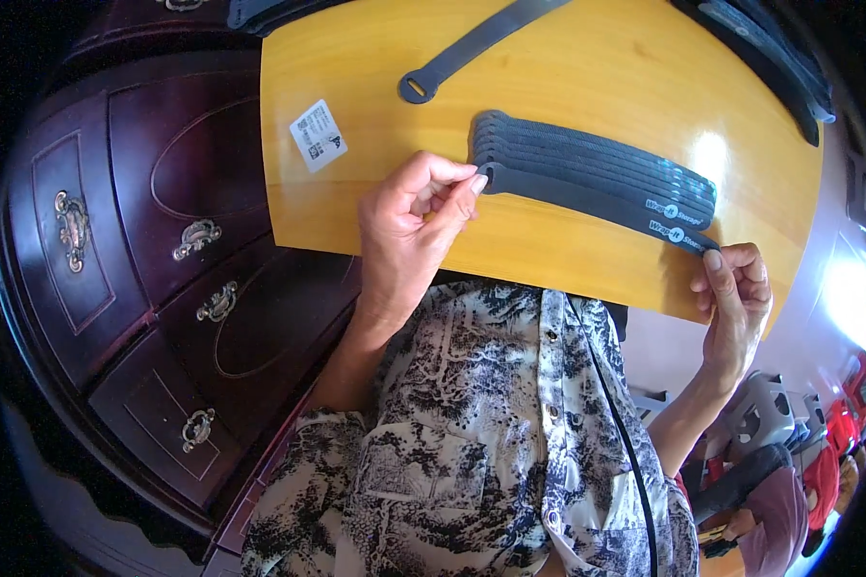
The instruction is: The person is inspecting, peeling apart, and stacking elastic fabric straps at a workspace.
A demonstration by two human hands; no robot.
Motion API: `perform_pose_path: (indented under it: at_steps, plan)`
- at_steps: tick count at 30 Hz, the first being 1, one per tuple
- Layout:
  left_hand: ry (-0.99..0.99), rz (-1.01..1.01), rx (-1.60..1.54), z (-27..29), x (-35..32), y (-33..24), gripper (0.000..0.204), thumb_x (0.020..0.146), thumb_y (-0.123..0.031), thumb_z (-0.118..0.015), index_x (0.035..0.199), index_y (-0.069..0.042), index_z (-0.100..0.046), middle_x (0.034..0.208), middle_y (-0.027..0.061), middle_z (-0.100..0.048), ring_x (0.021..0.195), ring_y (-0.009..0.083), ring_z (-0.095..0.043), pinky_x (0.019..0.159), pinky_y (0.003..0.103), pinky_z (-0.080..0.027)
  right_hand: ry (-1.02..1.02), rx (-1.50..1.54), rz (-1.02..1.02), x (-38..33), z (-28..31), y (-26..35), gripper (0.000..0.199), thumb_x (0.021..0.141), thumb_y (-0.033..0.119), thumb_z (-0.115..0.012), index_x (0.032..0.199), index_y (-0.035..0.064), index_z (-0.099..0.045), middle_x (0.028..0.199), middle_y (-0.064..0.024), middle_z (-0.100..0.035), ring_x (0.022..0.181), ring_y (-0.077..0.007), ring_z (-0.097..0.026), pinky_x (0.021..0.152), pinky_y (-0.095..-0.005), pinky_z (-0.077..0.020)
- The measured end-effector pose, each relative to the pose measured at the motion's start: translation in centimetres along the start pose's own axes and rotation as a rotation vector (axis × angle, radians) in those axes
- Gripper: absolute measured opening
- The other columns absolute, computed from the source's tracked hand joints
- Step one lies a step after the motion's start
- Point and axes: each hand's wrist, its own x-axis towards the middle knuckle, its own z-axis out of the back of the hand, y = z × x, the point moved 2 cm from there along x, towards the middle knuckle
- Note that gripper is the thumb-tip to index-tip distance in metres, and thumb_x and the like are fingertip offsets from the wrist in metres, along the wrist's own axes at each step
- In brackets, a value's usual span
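A black storage strap is stretched between my two hands at the front of a fanned stack of matching straps. My left hand pinches its slotted, rounded end between thumb and fingertips. At the other end, past the pale printing, my right hand grips the strap's tip between thumb and finger. The stacked straps overlap in a row, lying on the yellow wooden table. Farther back on the tabletop lies a single dark strap, its slotted end pointing toward me.
A white printed label sits on the tabletop at the left. Dark bundled items lie along the far edge, one at the far right. A dark wooden cabinet with metal handles stands at the left. Grey plastic stools and a person are at the lower right.
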Motion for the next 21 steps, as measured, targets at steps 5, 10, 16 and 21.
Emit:
perform_pose_path:
  at_steps: [5, 10, 16, 21]
  plan:
    - [-0.012, 0.045, -0.016, -0.08, -0.03, -0.06, 0.004, 0.084, 0.003, -0.064, 0.085, 0.002, -0.059, 0.071, -0.0009, -0.058, 0.062, 0.0014, -0.052, 0.054, 0.016, -0.041, -0.008, 0.014, 0.036, -0.01, -0.17, -0.17, 0.013, 0.085, 0.016, -0.068, 0.080, 0.0076, -0.058, 0.058, -0.0002, -0.058, 0.043, -0.0025, -0.041, 0.038, -0.0171, -0.0260]
    - [0.007, 0.047, 0.005, 0.10, 0.11, 0.31, 0.006, 0.084, -0.003, -0.066, 0.087, 0.000, -0.061, 0.071, 0.0007, -0.062, 0.061, 0.0043, -0.057, 0.053, 0.018, -0.045, -0.015, 0.017, 0.061, -0.06, -0.34, 0.00, 0.013, 0.086, 0.016, -0.067, 0.081, 0.0077, -0.059, 0.058, 0.0006, -0.057, 0.042, -0.0010, -0.039, 0.037, -0.0162, -0.0245]
    - [0.013, 0.045, 0.061, 0.14, 0.15, 0.20, 0.006, 0.085, -0.004, -0.066, 0.084, -0.001, -0.061, 0.069, -0.0004, -0.061, 0.059, 0.0034, -0.057, 0.051, 0.017, -0.043, -0.018, 0.020, 0.061, -0.08, -0.39, -0.13, 0.012, 0.087, 0.016, -0.066, 0.081, 0.0075, -0.059, 0.058, 0.0010, -0.057, 0.042, -0.0006, -0.038, 0.038, -0.0160, -0.0237]
    - [0.012, 0.031, 0.106, 0.02, 0.23, 0.28, 0.007, 0.085, -0.004, -0.066, 0.083, -0.001, -0.060, 0.068, -0.0006, -0.060, 0.059, 0.0028, -0.056, 0.050, 0.017, -0.043, -0.018, 0.022, 0.059, -0.04, -0.34, 0.13, 0.012, 0.087, 0.016, -0.066, 0.081, 0.0074, -0.060, 0.058, 0.0013, -0.057, 0.042, -0.0003, -0.038, 0.038, -0.0159, -0.0228]
